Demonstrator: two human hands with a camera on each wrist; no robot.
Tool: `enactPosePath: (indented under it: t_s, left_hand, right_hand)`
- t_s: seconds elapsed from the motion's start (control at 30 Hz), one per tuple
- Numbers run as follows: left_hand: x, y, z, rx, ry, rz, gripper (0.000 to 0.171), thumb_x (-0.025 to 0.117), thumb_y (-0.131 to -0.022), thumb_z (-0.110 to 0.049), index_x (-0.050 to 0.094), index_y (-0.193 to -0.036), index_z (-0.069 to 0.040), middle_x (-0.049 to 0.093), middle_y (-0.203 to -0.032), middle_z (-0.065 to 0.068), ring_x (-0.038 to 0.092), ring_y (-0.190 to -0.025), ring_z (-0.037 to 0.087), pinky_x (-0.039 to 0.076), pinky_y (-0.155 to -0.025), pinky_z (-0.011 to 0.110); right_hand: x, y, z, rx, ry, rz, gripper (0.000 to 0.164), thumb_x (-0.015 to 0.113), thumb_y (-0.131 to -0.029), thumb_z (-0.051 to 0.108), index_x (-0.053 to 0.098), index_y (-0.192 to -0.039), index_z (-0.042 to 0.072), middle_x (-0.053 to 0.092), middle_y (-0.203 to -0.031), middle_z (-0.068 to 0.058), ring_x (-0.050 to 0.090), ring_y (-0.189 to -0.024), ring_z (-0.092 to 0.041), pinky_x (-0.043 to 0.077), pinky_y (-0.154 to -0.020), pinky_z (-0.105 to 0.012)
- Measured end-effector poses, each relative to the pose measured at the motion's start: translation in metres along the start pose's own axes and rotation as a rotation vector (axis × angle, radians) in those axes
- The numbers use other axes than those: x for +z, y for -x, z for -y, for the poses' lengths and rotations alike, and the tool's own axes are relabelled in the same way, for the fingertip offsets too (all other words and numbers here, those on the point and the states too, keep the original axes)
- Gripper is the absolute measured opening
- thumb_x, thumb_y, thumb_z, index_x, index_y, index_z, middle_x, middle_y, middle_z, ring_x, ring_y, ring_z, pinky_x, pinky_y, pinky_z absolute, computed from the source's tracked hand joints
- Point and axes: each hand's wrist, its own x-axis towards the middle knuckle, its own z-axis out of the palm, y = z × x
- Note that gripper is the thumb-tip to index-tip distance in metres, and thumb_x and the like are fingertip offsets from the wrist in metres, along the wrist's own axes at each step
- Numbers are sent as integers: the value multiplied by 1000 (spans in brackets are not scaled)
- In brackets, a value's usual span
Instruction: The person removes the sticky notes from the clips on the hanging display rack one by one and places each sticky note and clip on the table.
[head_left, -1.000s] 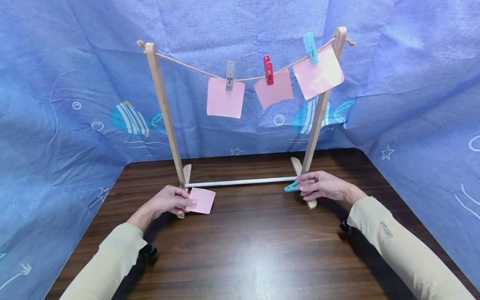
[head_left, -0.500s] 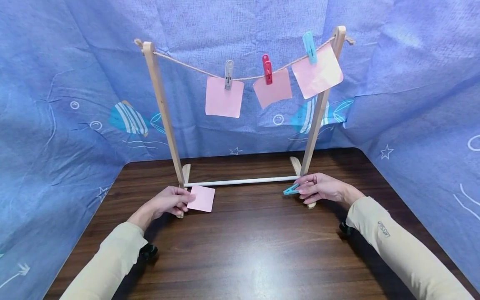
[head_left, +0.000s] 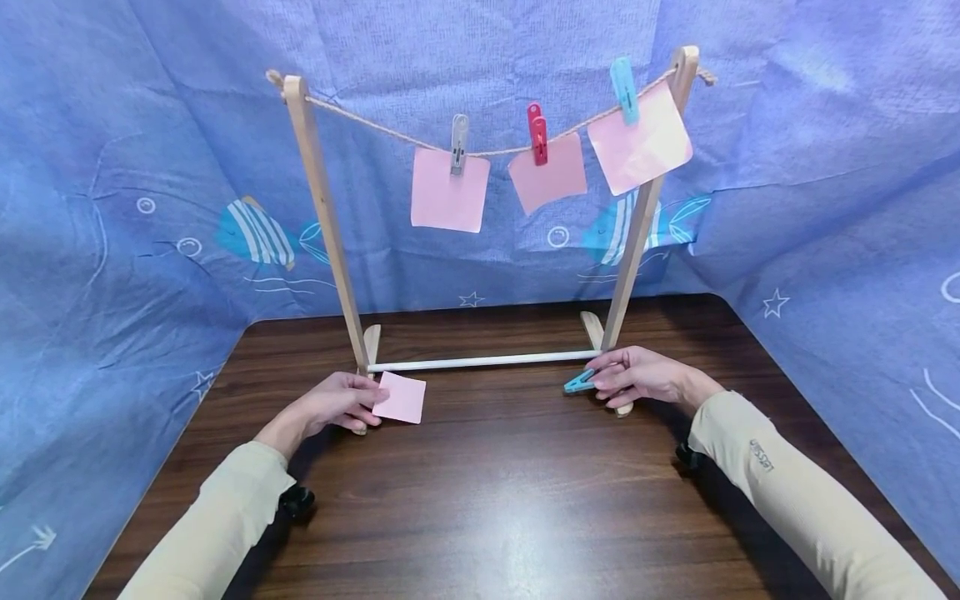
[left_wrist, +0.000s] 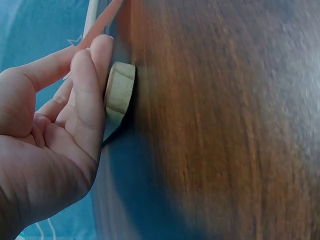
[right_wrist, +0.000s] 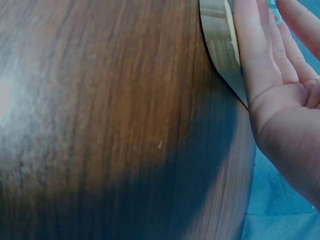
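Note:
Between thumb and fingers, my left hand point(head_left: 337, 403) pinches a square pink paper point(head_left: 401, 398) by its left edge, beside the left foot of a wooden rack. In the left wrist view the paper point(left_wrist: 104, 21) appears nearly edge-on above the fingertips. My right hand point(head_left: 643, 377) holds a light blue clothespin point(head_left: 579, 382) by one end near the rack's right foot; only a bit of the clothespin point(right_wrist: 274, 11) shows in the right wrist view. On the rope point(head_left: 367, 127) hang three pink papers, clipped by a grey clothespin point(head_left: 459, 143), a red clothespin point(head_left: 537, 135) and another blue clothespin point(head_left: 624, 90).
The rack has a left post point(head_left: 322, 208), a right post point(head_left: 637, 233) and a white crossbar point(head_left: 483, 362) low between them. It stands on a dark wooden table point(head_left: 480, 475). Blue fish-print cloth point(head_left: 465, 50) hangs behind and at both sides.
Both hands stay almost in place, with the paper and clothespin still held. The paper and the clothespin shift slightly to the left in view, and the paper's tilt changes a little.

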Motion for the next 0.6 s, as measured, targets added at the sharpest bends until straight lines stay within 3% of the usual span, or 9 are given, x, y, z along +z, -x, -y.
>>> enactPosePath:
  t_s: [0.27,0.47,0.6]
  left_hand:
    - [-4,-1,2,12,10,33,41,64,-101,-19,54,-129,9,71,-87,11,73,-74,18,60,-58,26]
    - [-5,-3,5,10,9,34,46,63,-101,-20,51,-133,11,69,-89,11,73,-74,17,60,-60,27]
    - [-5,-5,8,15,15,33,50,62,-102,-20,47,-137,12,67,-91,11,73,-76,18,60,-60,27]
  right_hand:
    - [-3,-1,-2,4,-3,-13,45,64,-96,-4,48,-138,-11,74,-107,-13,73,-91,-20,62,-76,-33]
    - [-2,-1,-4,5,-14,-10,38,64,-96,-4,54,-132,-5,74,-107,-14,73,-92,-20,62,-76,-31]
    - [-3,-1,-6,4,-28,-2,42,64,-97,-5,50,-136,-10,74,-109,-13,73,-95,-21,61,-78,-30]
